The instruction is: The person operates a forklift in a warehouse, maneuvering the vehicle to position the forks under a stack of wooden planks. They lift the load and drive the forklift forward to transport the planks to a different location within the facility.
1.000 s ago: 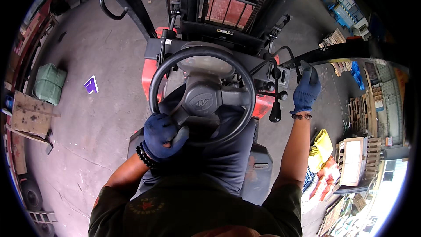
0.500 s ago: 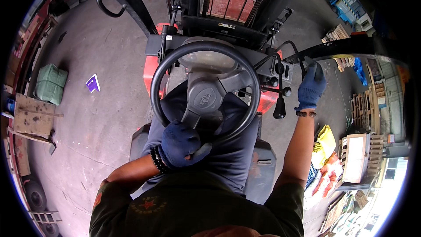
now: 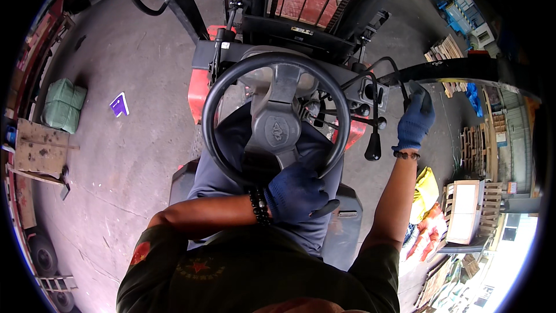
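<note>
I sit at a forklift's black steering wheel (image 3: 212,117), whose hub and spokes are grey. My left hand (image 3: 298,194), in a blue glove, is closed round the lower right of the rim, its thumb sticking out to the right. Off to the right, my right hand (image 3: 416,120), gloved in blue too, is closed on the end of a bent black control lever (image 3: 397,69). The glove hides that lever's grip. Between wheel and right hand stand other levers, one with a long black handle (image 3: 373,146) and one with a round knob (image 3: 381,123).
Ahead rises the black mast (image 3: 255,0), with a reddish panel (image 3: 304,0) beyond its bars. A green wrapped bale (image 3: 63,104) and a purple-and-white sheet (image 3: 119,105) lie on the floor at left. Wooden pallets (image 3: 475,149), a yellow sack (image 3: 425,193) and red bags (image 3: 430,229) are at right.
The steering wheel has turned counterclockwise. My left hand has gone with its lower rim from left to right, and my forearm reaches further across. My right hand stays on its lever.
</note>
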Demonstrator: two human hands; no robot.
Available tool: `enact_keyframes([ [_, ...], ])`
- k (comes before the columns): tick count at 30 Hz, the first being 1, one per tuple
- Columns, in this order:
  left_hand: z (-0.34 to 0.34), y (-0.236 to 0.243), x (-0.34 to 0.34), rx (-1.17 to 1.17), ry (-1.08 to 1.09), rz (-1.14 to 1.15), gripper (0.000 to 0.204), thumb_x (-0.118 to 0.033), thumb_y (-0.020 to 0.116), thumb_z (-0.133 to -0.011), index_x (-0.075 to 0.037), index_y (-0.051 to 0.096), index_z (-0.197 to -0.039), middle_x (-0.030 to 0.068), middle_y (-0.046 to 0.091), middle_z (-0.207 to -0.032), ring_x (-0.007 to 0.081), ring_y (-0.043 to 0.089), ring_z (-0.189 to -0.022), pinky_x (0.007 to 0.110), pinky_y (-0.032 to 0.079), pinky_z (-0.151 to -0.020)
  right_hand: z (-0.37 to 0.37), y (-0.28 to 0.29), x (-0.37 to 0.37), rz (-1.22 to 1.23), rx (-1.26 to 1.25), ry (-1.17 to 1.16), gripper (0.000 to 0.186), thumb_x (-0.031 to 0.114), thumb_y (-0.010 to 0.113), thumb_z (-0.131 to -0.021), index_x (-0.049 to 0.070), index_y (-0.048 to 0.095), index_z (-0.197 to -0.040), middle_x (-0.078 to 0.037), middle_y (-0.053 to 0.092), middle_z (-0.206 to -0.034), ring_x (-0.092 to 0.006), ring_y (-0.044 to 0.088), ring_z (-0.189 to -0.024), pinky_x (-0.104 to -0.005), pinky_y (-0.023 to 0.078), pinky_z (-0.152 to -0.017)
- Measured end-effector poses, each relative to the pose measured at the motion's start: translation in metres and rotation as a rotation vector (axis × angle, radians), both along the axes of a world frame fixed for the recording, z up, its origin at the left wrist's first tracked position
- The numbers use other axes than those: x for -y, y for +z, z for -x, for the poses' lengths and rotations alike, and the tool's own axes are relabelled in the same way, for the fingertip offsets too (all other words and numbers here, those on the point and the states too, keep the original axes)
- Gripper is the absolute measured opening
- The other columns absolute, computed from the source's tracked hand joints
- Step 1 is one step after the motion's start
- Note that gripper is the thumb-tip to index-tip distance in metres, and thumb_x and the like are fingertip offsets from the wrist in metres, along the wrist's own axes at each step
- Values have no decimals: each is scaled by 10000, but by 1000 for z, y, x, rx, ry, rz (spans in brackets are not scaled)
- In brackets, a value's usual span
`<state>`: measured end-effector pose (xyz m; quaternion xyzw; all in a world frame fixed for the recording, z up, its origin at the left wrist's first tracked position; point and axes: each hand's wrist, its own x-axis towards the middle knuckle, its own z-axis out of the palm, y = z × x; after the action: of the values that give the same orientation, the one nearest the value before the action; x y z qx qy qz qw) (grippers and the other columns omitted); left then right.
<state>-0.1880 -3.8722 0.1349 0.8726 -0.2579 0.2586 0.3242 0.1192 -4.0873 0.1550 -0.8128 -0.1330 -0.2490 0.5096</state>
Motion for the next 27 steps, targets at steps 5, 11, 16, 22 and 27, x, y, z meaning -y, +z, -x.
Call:
enact_keyframes([
  [5,-5,3,3,-8,-2,-12,316,-333,876,-896,-176,688,-697,9,623,-732,247,642,-700,427,493,-632,-3,0,0,-11,54,10,346,243,577,-1144,24,833,-1225,-105,832,-1065,-177,740,-924,-336,575,-859],
  [11,-12,2,2,-19,-1,-18,299,-347,862,-905,-173,712,-713,16,640,-739,255,650,-714,429,507,-637,-5,4,-4,-32,17,-2,340,232,584,-1145,12,832,-1217,-79,839,-1084,-147,740,-961,-338,577,-874],
  [16,-30,4,7,9,46,30,401,-366,826,-920,-135,678,-628,76,650,-694,335,668,-757,470,551,-776,-15,3,-6,-65,-19,-31,353,252,588,-1148,2,827,-1218,-92,843,-1091,-154,750,-959,-346,582,-866],
  [22,-92,3,19,46,70,43,366,-333,856,-909,-133,677,-662,60,659,-731,293,678,-695,449,535,-639,-38,-10,3,26,-27,-32,332,229,588,-1141,1,811,-1234,-159,840,-1117,-265,793,-976,-388,597,-876],
  [27,-175,31,12,199,222,156,385,-312,829,-955,-134,666,-655,82,644,-634,307,696,-609,436,536,-562,14,-18,3,340,134,-47,286,191,619,-1111,-7,800,-1207,-202,821,-1174,-389,780,-1083,-444,595,-967],
])
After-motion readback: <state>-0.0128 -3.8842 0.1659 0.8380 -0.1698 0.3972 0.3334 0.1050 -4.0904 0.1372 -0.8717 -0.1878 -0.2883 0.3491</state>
